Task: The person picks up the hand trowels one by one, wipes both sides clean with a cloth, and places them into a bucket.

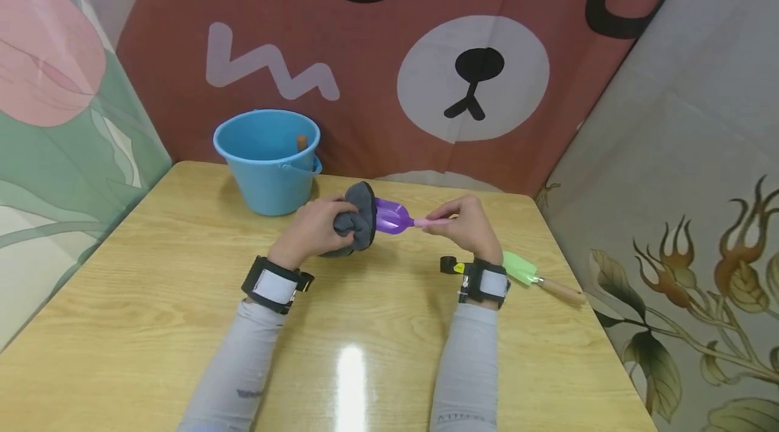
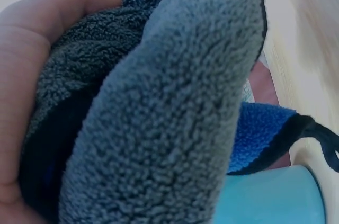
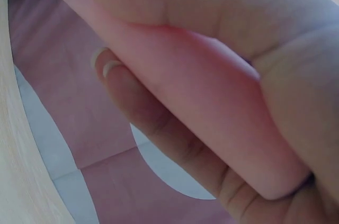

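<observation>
The head view has the light-blue bucket (image 1: 268, 182) standing near the far edge of the wood-grain table (image 1: 182, 344). Just right of the bucket and a little nearer the person, the left hand (image 1: 313, 228) grips a bunched grey fleecy cloth (image 1: 363, 216), thumb and fingers curled into its folds. From that wrist I can also see a corner of the cloth's bright blue side (image 2: 259, 136), edged in black with a dark loop (image 2: 329, 147), close by the bucket.

Farther right of the bucket, the right hand (image 1: 467, 224) has a narrow hold on the pink handle (image 1: 433, 222) of a purple toy trowel (image 1: 392, 217) — thumb on one side, fingers on the other. The trowel lies between the two hands, its blade aimed back toward the bucket's side of the table and its front end hidden behind the cloth (whether the two touch, I can't tell).

Well to the right of the bucket and nearer the person, a green trowel (image 1: 517, 268) rests on the table, its wooden handle (image 1: 561, 291) pointing away from the bucket. Inside the bucket, by its right wall, the end of an orange-brown stick (image 1: 301, 142) shows. Behind the bucket hangs a reddish-brown fabric (image 1: 365, 33) printed with a cartoon animal's face. A black strap (image 1: 274, 286) circles each wrist, above grey sleeves (image 1: 234, 361).
</observation>
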`<state>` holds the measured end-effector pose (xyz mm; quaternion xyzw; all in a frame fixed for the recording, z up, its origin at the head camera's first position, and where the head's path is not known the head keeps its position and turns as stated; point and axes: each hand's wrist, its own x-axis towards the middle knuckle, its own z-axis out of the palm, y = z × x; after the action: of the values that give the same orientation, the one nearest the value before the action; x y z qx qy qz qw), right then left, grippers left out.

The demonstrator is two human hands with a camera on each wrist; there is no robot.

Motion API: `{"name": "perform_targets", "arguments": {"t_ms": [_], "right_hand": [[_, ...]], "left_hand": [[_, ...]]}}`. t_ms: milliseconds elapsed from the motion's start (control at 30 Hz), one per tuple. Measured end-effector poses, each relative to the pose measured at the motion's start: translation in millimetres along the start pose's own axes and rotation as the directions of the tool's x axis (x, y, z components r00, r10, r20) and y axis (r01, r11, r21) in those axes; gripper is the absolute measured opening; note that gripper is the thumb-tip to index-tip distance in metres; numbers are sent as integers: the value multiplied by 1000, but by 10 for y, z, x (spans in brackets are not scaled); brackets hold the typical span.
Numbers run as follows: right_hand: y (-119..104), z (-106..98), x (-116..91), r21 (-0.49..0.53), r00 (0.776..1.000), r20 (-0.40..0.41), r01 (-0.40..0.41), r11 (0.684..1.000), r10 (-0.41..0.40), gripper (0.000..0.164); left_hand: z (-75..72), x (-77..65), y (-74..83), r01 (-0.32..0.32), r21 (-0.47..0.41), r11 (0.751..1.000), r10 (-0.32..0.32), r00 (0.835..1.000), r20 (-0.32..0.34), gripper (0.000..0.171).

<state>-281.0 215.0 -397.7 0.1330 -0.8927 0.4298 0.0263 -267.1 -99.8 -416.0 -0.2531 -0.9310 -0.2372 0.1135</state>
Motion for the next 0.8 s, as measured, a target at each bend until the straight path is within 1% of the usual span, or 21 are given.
{"name": "perform_targets", "arguments": {"t_ms": [333,467,633,800], "right_hand": [[16,-26,-2,23,1000,-3,10,1000,-10,19],[44,-31,-3,37,1000,-7,19,999,-19,19],[59,-29,1,53,1000,-6,27,998,-27,15],[55,-27,10,42,999,-4,38,998,-38,14]], "left_hand": [[-66,-11,-140,30,-25,999,-30,1000,-8,46],[-104,-33,-211,31,-50,998,-33,999,-33,45],[-152,-63,-253,8,-100,995,-19,994,-104,42],[-168,-55,-229,-48,-106,993,26,979,-200,41]]}}
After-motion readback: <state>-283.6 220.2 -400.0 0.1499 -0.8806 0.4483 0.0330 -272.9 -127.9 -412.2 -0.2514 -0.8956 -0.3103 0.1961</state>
